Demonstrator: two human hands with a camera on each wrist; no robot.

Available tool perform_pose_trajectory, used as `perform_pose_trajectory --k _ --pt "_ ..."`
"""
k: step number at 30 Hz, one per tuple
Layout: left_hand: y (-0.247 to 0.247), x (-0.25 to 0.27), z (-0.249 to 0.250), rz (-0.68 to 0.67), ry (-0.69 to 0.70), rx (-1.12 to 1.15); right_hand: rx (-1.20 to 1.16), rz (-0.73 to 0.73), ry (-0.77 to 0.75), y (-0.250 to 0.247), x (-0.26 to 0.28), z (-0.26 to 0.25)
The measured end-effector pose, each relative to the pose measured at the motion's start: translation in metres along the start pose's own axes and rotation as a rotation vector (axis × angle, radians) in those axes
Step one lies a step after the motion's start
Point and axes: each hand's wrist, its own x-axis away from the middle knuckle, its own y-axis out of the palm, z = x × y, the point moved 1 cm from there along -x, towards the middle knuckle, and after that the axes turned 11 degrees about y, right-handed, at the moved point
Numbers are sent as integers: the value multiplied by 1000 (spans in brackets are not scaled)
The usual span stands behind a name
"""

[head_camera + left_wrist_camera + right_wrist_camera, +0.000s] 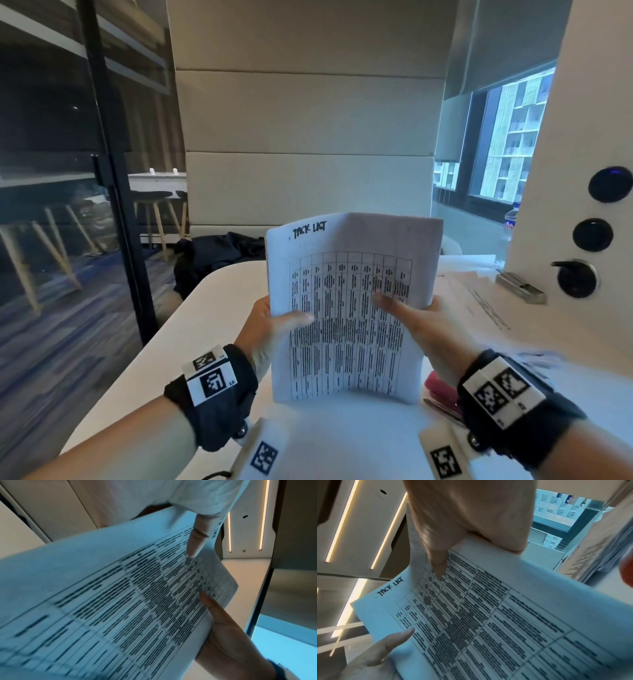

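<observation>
A stack of white sheets (349, 308) with a printed table and a handwritten heading stands upright and slightly curved over the white table (205, 308). My left hand (270, 325) grips its left edge, thumb lying across the front. My right hand (411, 315) grips the right edge the same way. In the left wrist view the sheets (120, 595) fill the frame, with my left thumb (197, 540) above and my right hand (223, 635) below. The right wrist view shows the sheets (488, 615), my right thumb (438, 566) and my left hand (388, 649). The fingers behind the paper are hidden.
A red stapler (440, 385) lies on the table just right of the stack. Loose printed papers (479, 301) and a metal block (520, 287) lie at the right. A wall panel with round knobs (592, 234) stands far right. A dark bag (212, 260) sits on the seat behind.
</observation>
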Motion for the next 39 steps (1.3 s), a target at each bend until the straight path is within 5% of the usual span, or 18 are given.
perform_pose_trajectory --k 5,11,14,18,22,26,28,31,34,39 --pt "4 6 -16 67 -49 -67 429 -117 119 -19 -1 12" --pt "-6 -4 -32 134 8 -158 1501 -253 205 -49 16 19" --pt "-8 -4 -36 129 -2 -163 1706 -274 196 -56 17 27" --pt "-9 -1 -41 151 -44 -129 1475 -279 189 -71 15 24" --pt "-8 2 -40 164 -43 -165 657 -122 127 -74 9 7" --pt "-4 3 -37 116 -42 -156 16 331 -283 -69 10 -38" --pt "2 4 -35 88 -41 -139 -270 328 -606 -58 20 -70" --pt "14 8 -26 28 -5 -143 -262 329 -954 -40 21 -98" --pt "25 11 -18 -13 40 -143 -205 380 -899 -18 15 -112" --pt "43 19 -1 -104 61 -133 -279 233 -775 9 16 -114"
